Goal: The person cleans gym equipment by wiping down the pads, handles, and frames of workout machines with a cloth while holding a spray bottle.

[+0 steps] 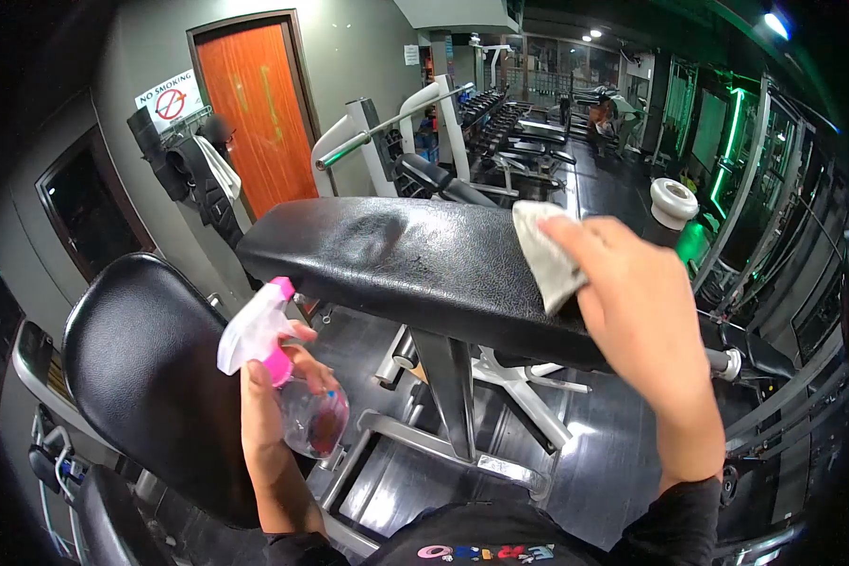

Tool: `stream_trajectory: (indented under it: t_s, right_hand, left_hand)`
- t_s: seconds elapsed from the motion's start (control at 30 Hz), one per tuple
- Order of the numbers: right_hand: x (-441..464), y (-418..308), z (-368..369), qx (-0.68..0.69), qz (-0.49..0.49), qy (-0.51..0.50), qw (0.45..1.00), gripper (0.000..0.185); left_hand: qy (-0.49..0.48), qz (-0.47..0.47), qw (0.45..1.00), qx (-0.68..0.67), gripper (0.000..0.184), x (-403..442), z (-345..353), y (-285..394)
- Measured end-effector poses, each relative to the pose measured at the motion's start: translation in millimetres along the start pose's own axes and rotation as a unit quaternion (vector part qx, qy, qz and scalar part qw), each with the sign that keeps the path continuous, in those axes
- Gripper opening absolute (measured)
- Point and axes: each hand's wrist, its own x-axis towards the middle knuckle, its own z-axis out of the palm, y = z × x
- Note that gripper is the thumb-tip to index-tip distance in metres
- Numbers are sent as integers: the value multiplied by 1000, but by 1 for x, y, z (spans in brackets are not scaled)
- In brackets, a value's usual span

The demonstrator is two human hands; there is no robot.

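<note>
My left hand [288,391] is closed around a clear spray bottle [318,420] with a white and pink trigger head. It is held upright, its pink nozzle tip just in front of the padded bench's near edge. My right hand [637,292] grips a pale grey cloth [545,259] against the right part of a long black bench pad [415,247]. Wet-looking shine and a shallow dent mark the pad's upper surface. Part of the cloth is hidden under my fingers.
A black seat back [151,349] stands close on the left. Below the pad runs a metal frame [443,443]. Farther back are a dumbbell rack [486,118], a wooden door [255,113], jackets on wall hooks [198,174] and a person bending [618,118].
</note>
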Motion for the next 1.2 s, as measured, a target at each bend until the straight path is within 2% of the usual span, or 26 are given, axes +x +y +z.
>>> stream_trajectory:
  t_s: [0.07, 0.13, 0.2, 0.27, 0.33, 0.43, 0.47, 0.53, 0.7, 0.8, 0.87, 0.9, 0.97, 1.0, 1.07, 1.13, 1.2]
  right_hand:
    - [16, 0, -3, -17, -19, -14, 1000, 44]
    - [39, 4, 7, -53, -104, 14, 993, 30]
    - [69, 5, 23, -67, -176, 4, 982, 22]
    - [110, -8, 40, -107, -144, -114, 977, 16]
    - [137, -18, 76, -134, -131, -201, 962, 14]
    - [128, -44, 100, -109, -157, -197, 962, 14]
    - [123, -41, 104, -100, -223, -158, 957, 15]
    - [101, -58, 76, -99, -240, -209, 943, 20]
    - [50, -55, 41, -59, -292, -156, 942, 24]
    - [35, -62, 40, -38, -273, -107, 955, 30]
    - [30, -71, 57, -97, -241, -101, 960, 39]
    - [29, -76, 74, -108, -248, -46, 962, 36]
    - [29, -103, 105, -83, -190, 22, 978, 25]
    - [35, -110, 123, -93, -220, 43, 970, 26]
    - [51, -142, 145, -114, -203, 16, 972, 31]
    - [64, -164, 182, -88, -218, 84, 968, 34]
    - [73, -169, 177, -104, -265, 20, 958, 35]
  left_hand:
    - [13, 9, 1000, -9, 89, 2, -14, -3]
    - [-1, 15, 1000, -15, 89, 5, -25, -7]
    - [24, 38, 999, -11, 89, 7, -29, -9]
    - [17, 37, 999, -15, 88, 7, -36, -12]
    - [55, 57, 997, 21, 88, 7, -38, -15]
    - [47, 77, 995, 34, 85, 7, -37, -21]
    - [62, 91, 993, 43, 82, 7, -36, -25]
    - [65, 92, 993, 45, 84, 5, -36, -23]
    - [80, 93, 992, 33, 92, -4, -36, -11]
    - [87, 83, 992, 35, 100, -7, -38, -9]
    - [76, 79, 993, 37, 101, -6, -38, -9]
    - [68, 78, 994, 41, 101, -4, -38, -10]
    - [65, 69, 994, 46, 101, -3, -38, -11]
    - [67, 63, 995, 49, 101, -2, -36, -11]
    - [65, 64, 994, 58, 98, -3, -38, -16]
    - [62, 66, 994, 68, 95, -4, -38, -18]
    - [86, 69, 991, 72, 94, -6, -40, -18]
